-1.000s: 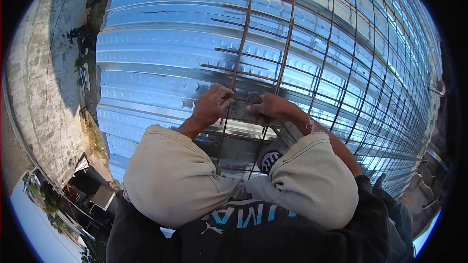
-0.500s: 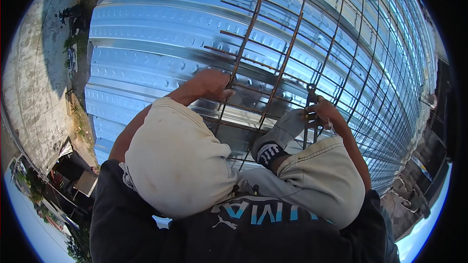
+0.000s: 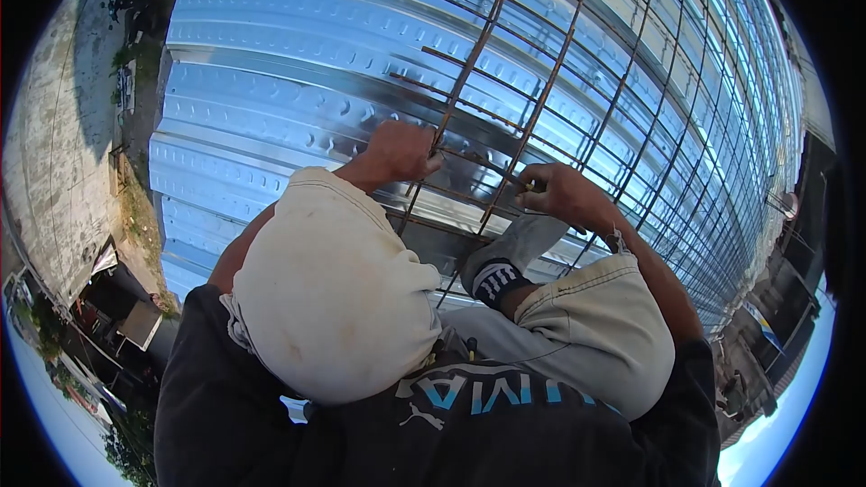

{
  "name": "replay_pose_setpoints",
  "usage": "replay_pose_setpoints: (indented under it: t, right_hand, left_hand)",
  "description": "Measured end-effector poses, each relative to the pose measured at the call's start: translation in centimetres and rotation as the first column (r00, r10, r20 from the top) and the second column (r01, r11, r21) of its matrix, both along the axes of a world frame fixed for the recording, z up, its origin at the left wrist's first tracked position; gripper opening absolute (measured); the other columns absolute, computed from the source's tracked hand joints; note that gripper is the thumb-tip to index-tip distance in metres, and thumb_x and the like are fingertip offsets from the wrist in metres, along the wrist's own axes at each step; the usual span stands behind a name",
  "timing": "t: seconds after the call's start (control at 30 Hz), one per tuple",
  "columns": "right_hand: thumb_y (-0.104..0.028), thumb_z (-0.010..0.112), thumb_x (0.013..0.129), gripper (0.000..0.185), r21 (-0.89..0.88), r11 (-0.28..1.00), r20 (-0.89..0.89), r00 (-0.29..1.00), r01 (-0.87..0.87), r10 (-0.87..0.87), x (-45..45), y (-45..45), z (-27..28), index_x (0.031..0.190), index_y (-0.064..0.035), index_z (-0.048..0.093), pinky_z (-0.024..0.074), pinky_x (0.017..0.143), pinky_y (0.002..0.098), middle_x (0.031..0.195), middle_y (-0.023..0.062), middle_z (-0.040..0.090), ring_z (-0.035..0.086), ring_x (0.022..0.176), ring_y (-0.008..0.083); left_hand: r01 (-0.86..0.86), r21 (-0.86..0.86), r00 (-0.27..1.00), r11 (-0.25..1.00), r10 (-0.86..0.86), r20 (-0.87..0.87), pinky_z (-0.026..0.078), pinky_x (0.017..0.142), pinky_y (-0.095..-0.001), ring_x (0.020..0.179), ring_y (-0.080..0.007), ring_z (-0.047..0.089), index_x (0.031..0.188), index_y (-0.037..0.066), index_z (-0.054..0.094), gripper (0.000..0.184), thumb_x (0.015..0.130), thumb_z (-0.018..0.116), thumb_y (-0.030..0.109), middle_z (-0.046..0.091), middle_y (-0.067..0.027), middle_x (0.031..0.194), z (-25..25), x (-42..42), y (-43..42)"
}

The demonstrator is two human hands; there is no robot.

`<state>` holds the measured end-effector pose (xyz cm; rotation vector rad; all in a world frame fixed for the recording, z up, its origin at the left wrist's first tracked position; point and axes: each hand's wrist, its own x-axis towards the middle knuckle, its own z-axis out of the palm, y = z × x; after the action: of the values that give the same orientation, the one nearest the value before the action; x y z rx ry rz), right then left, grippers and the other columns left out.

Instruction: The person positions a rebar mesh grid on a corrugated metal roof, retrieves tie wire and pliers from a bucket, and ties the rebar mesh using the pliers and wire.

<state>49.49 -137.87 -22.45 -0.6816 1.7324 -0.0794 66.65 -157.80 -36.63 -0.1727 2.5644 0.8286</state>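
Observation:
My left hand (image 3: 403,151) is closed at a crossing of the rusty rebar mesh (image 3: 471,61), its fingertips against a bar; anything small between them is hidden. To its right, my right hand (image 3: 564,193) wraps round dark pliers (image 3: 523,184), whose head points left toward the same part of the mesh. The mesh lies over shiny corrugated metal decking (image 3: 262,99). Most of the pliers' handles are hidden by my fingers.
My bent knees (image 3: 334,289) frame the work spot, and a shoe (image 3: 528,239) with a striped sock is on the mesh below my right hand. Beyond the decking's left edge lies a concrete surface (image 3: 54,126) far below. More mesh stretches right.
The pliers were upright over the shoe half a second ago; my right hand has brought them left and up toward my left hand, which stays at the bar. The view has shifted slightly.

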Motion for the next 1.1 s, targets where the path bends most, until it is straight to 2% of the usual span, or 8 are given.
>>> replay_pose_setpoints:
  t: [0.1, 0.2, 0.23, 0.33, 0.83, 0.93, 1.03, 1.1]
  right_hand:
    - [-0.027, 0.064, 0.079, 0.039, -0.047, 0.99, -0.024, 0.991, -0.131, 0.13, 1.9, -0.8, -0.7, 0.115, -0.012, 0.06, 0.0464, 0.084, 0.0443, 0.103, 0.0212, 0.063, 0.06, 0.099, 0.0362]
    - [-0.025, 0.063, 0.079, 0.041, -0.059, 0.91, -0.308, 0.875, -0.41, 0.374, 3.6, -1.6, 0.0, 0.119, -0.0154, 0.058, 0.0374, 0.095, 0.0541, 0.111, 0.0233, 0.057, 0.051, 0.113, 0.0395]
    - [-0.022, 0.059, 0.08, 0.04, -0.071, 0.913, -0.297, 0.882, -0.401, 0.365, 3.8, -1.7, -0.1, 0.119, -0.0167, 0.058, 0.0275, 0.101, 0.0619, 0.115, 0.0247, 0.052, 0.043, 0.12, 0.0426]
    - [-0.018, 0.055, 0.08, 0.038, -0.112, 0.873, -0.472, 0.799, -0.474, 0.373, 4.9, -1.8, -0.3, 0.118, -0.0152, 0.059, 0.0265, 0.102, 0.0617, 0.113, 0.0247, 0.053, 0.045, 0.117, 0.0424]
    - [-0.014, 0.057, 0.084, 0.021, -0.05, 0.891, -0.459, 0.802, -0.452, 0.381, 3.8, -4.0, 0.2, 0.096, 0.0021, 0.061, 0.0521, 0.068, 0.0429, 0.096, 0.0201, 0.059, 0.063, 0.087, 0.0358]
    - [-0.028, 0.054, 0.09, 0.031, -0.038, 0.941, -0.081, 0.94, -0.336, 0.332, 2.3, -4.1, -0.1, 0.088, 0.0026, 0.06, 0.0522, 0.061, 0.0374, 0.082, 0.016, 0.064, 0.066, 0.072, 0.0251]
    - [-0.039, 0.047, 0.094, 0.043, 0.188, 0.98, 0.278, 0.952, 0.073, -0.124, 1.4, -3.7, -0.4, 0.082, 0.0, 0.06, 0.0507, 0.056, 0.0355, 0.07, 0.0121, 0.063, 0.064, 0.062, 0.0174]
    - [-0.038, 0.046, 0.096, 0.042, 0.167, 0.977, 0.321, 0.929, 0.134, -0.182, 1.1, -2.8, -1.1, 0.079, -0.0006, 0.058, 0.0492, 0.051, 0.0321, 0.068, 0.0082, 0.061, 0.061, 0.055, 0.0154]
  left_hand:
    - [-0.021, -0.017, 1.0, 1.0, 0.021, 0.001, 0.05, 0.064, -0.0476, 0.067, -0.0359, 0.064, 0.093, 0.006, 0.061, 0.04, 0.079, 0.058, 0.043, 0.065, -0.0177, 0.071, 0.4, 0.0, 0.1]
    - [-0.025, -0.04, 0.999, 0.999, 0.024, -0.031, 0.05, 0.064, -0.0471, 0.066, -0.0362, 0.064, 0.093, 0.006, 0.061, 0.04, 0.078, 0.061, 0.043, 0.065, -0.0179, 0.07, -0.2, 0.2, 0.3]
    - [-0.021, -0.037, 0.998, 0.999, 0.019, -0.055, 0.05, 0.064, -0.0469, 0.066, -0.036, 0.064, 0.094, 0.006, 0.061, 0.04, 0.077, 0.062, 0.042, 0.065, -0.0178, 0.07, -0.4, 0.3, 0.3]
    - [-0.021, -0.032, 0.995, 0.999, 0.018, -0.096, 0.05, 0.064, -0.0464, 0.067, -0.0353, 0.065, 0.095, 0.006, 0.061, 0.04, 0.075, 0.065, 0.041, 0.065, -0.0171, 0.071, -0.7, 0.6, 0.3]
    - [-0.061, -0.004, 0.995, 0.998, 0.061, -0.08, 0.05, 0.065, -0.0452, 0.067, -0.0335, 0.064, 0.095, 0.009, 0.063, 0.037, 0.072, 0.066, 0.039, 0.065, -0.014, 0.068, -0.7, 0.4, 0.4]
    - [-0.063, -0.007, 0.997, 0.998, 0.062, -0.05, 0.05, 0.065, -0.0454, 0.066, -0.0335, 0.064, 0.093, 0.009, 0.063, 0.036, 0.072, 0.065, 0.038, 0.065, -0.014, 0.068, -0.6, 0.2, 0.5]
    - [-0.062, -0.006, 0.997, 0.998, 0.061, -0.038, 0.05, 0.065, -0.0456, 0.066, -0.0336, 0.064, 0.093, 0.009, 0.063, 0.035, 0.072, 0.065, 0.037, 0.065, -0.0142, 0.067, -0.6, 0.2, 0.4]
    - [-0.063, -0.008, 0.997, 0.998, 0.063, -0.054, 0.05, 0.065, -0.0456, 0.066, -0.0336, 0.064, 0.092, 0.009, 0.063, 0.035, 0.071, 0.066, 0.037, 0.064, -0.0144, 0.067, -0.2, 0.2, 0.3]
